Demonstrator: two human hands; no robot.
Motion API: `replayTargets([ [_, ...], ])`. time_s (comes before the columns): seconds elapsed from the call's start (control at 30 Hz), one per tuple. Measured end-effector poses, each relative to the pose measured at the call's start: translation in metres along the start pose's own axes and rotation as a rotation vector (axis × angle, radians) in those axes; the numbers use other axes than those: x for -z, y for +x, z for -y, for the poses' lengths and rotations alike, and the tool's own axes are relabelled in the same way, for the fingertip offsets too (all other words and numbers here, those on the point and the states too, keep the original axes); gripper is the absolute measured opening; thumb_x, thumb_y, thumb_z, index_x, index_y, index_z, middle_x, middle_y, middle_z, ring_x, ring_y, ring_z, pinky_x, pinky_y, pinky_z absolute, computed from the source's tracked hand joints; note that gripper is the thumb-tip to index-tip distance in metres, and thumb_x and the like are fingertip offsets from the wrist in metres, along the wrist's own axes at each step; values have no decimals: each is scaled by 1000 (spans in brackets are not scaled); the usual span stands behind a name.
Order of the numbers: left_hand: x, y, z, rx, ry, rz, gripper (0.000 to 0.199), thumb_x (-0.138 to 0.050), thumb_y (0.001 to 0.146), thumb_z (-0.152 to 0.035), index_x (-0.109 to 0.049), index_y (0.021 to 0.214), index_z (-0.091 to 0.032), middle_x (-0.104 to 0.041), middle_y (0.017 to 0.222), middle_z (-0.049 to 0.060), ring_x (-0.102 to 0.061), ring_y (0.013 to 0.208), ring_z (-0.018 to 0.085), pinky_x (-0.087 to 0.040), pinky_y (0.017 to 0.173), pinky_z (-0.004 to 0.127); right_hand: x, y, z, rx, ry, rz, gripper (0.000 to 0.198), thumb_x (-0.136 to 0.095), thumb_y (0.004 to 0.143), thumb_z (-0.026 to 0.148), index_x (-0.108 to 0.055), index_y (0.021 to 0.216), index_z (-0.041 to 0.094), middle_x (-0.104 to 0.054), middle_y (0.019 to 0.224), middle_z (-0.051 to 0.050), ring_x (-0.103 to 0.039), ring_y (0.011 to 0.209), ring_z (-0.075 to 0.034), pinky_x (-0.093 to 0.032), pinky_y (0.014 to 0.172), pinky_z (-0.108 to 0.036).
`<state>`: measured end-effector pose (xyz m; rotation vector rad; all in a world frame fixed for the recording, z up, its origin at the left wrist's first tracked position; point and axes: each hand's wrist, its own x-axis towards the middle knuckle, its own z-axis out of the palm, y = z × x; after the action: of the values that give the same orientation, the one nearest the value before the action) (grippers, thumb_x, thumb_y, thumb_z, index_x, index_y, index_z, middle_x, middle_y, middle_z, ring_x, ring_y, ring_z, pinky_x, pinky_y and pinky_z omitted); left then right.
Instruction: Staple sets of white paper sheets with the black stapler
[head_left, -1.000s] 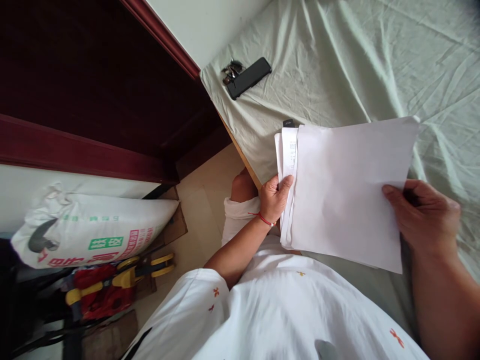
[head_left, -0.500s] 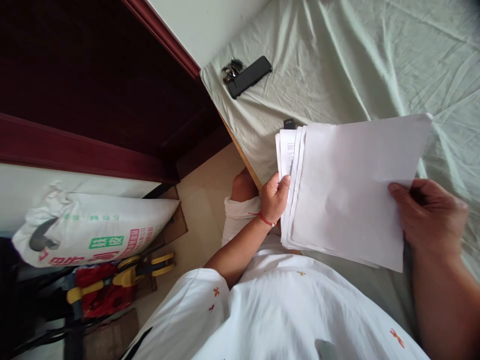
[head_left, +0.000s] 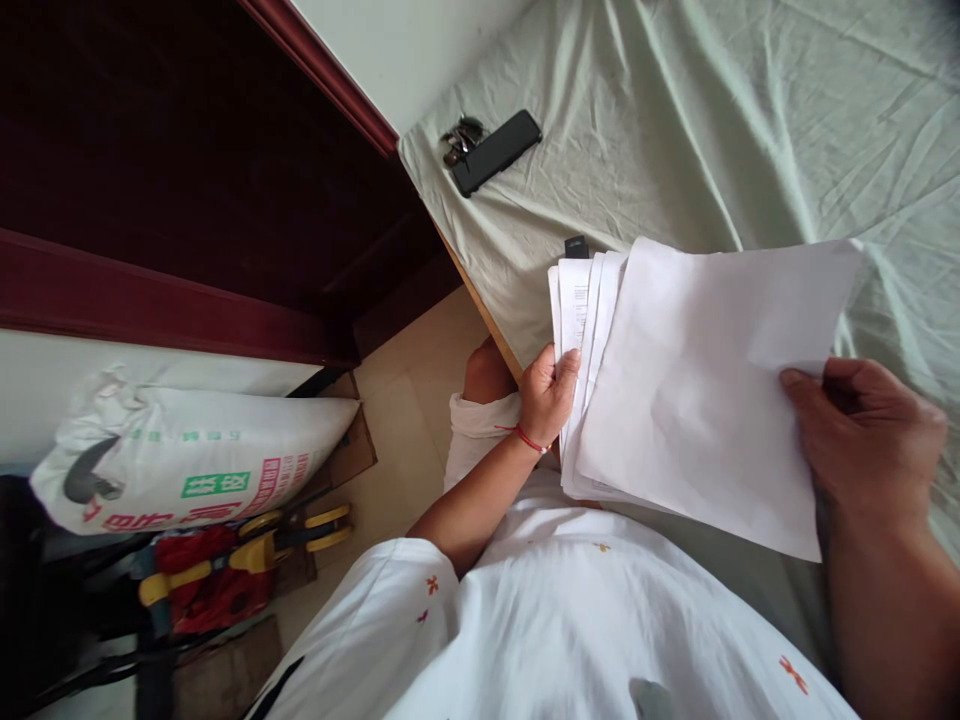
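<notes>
My left hand (head_left: 550, 395) is closed on the left edge of a stack of paper (head_left: 572, 300), thumb on top; small print shows on one of its sheets. My right hand (head_left: 866, 435) pinches the right edge of the top sheet of paper (head_left: 705, 390), which looks blank and slightly creased. That sheet lies tilted over the stack, shifted to the right, and hides most of what is under it. Past the stack's far left corner, a small black object (head_left: 576, 247) pokes out; its kind is unclear.
On the pale green bedsheet (head_left: 637, 130) lie a black phone-like case (head_left: 497, 153) and a bunch of keys (head_left: 463, 138). A dark red wooden panel (head_left: 187, 290) stands to the left. Below it on the floor are a white printed sack (head_left: 225, 440) and a yellow-and-red wheeled item (head_left: 225, 570).
The top sheet has slid right and turned a little against the stack, baring more of the sheets beneath. My right hand moved slightly right with it; my left hand stayed put.
</notes>
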<state>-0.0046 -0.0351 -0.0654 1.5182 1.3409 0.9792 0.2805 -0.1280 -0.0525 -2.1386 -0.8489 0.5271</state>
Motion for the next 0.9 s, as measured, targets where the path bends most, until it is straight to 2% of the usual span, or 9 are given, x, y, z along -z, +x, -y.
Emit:
replayTargets([
  [0.23,0,1,-3,-14,20,18,49,-57,97,-62,-73,114,-19,-80,119,11,-74,114,27,-57,98,37,-1,0,-1,5,10,7,29,-78,77,43,-80,98,23,-72,78,1,-60,69,-15,-43,65,-30],
  [0.5,-1,1,-4,-3,-39,39,40,-63,96,-54,-76,114,-21,-79,123,9,-73,121,28,-55,105,37,0,1,-5,2,20,40,33,-79,78,48,-80,102,26,-73,80,1,-62,71,-16,-45,66,-31],
  [0.8,0,0,-5,25,-60,48,33,-66,94,-43,-75,116,-21,-82,114,6,-75,110,26,-57,99,36,0,0,0,12,37,26,29,-79,77,45,-80,98,24,-69,76,2,-58,68,-14,-43,67,-31],
  [0.9,0,-1,-5,7,-63,41,30,-65,95,-40,-75,117,-22,-81,116,6,-74,112,26,-56,101,35,-1,-1,0,4,74,19,32,-80,76,46,-80,98,24,-68,76,2,-57,68,-13,-43,66,-30],
])
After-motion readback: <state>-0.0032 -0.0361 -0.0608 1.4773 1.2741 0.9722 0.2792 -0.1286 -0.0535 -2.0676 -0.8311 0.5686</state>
